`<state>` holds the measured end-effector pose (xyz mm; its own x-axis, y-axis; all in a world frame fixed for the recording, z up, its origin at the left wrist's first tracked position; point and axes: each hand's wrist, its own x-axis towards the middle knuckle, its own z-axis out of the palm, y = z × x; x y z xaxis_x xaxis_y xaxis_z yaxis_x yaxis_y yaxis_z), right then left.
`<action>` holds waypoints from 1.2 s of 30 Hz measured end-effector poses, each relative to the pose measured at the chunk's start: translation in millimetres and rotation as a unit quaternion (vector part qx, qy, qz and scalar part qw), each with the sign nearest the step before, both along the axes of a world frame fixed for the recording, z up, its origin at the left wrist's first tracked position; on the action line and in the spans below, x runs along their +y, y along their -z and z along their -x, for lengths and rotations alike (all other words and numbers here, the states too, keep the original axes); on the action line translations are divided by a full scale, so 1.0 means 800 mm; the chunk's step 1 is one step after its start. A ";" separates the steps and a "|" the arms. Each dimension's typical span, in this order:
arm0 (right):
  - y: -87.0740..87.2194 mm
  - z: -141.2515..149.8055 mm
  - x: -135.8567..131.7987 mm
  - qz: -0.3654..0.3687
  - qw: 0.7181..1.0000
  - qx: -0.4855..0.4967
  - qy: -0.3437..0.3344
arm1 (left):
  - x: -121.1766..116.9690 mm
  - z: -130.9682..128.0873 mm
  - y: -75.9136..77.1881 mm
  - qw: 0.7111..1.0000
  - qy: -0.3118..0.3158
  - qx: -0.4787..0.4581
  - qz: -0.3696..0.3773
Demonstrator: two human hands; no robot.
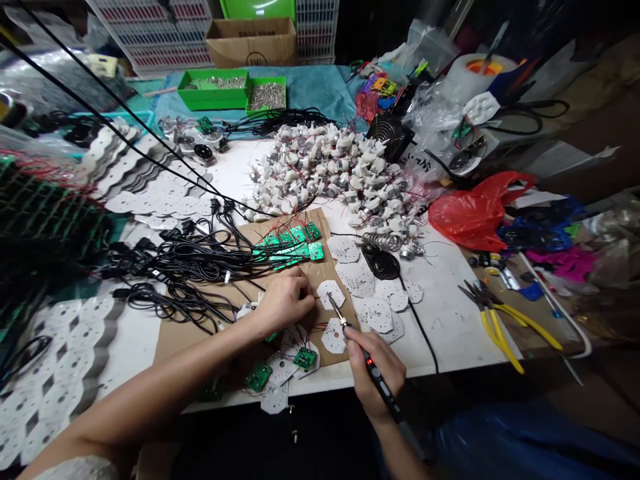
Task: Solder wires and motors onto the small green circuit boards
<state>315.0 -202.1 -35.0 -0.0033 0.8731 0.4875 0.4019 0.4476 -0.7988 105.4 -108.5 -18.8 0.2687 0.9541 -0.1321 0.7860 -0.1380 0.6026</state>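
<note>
My right hand (pixel 375 370) grips a soldering iron (pixel 373 367) with a lit red display. Its tip touches or hovers just over a white octagonal circuit board (pixel 331 295) lying on a cardboard sheet (pixel 200 350). My left hand (pixel 287 299) is closed in a pinch at that board's left edge; what is between the fingers is too small to make out. Nearer me lie another white board (pixel 334 335), red wires (pixel 316 327) and small green circuit boards (pixel 305 359). More green boards (pixel 290 243) with red wires and black cords lie beyond my left hand.
Motors with white plastic parts (pixel 330 167) are heaped at the back. Black power cords (pixel 185 260) lie left. A coiled iron stand (pixel 383 241), loose white boards (pixel 377 313), yellow-handled pliers (pixel 495 330) and a red bag (pixel 477 213) are right. Green bins (pixel 213 99) stand behind.
</note>
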 end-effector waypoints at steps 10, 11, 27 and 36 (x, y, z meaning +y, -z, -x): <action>-0.001 -0.001 0.000 0.041 0.998 0.042 0.019 | -0.003 0.004 -0.001 0.994 -0.036 -0.045 -0.094; -0.001 0.000 0.000 0.040 0.998 0.046 0.020 | -0.003 0.003 -0.001 0.992 -0.037 -0.055 -0.104; 0.006 0.004 0.005 0.041 0.998 0.043 -0.012 | -0.002 -0.003 0.007 0.996 -0.001 -0.016 -0.083; 0.006 0.006 0.006 0.032 0.999 0.021 -0.011 | 0.000 -0.005 0.005 0.997 -0.005 0.003 -0.073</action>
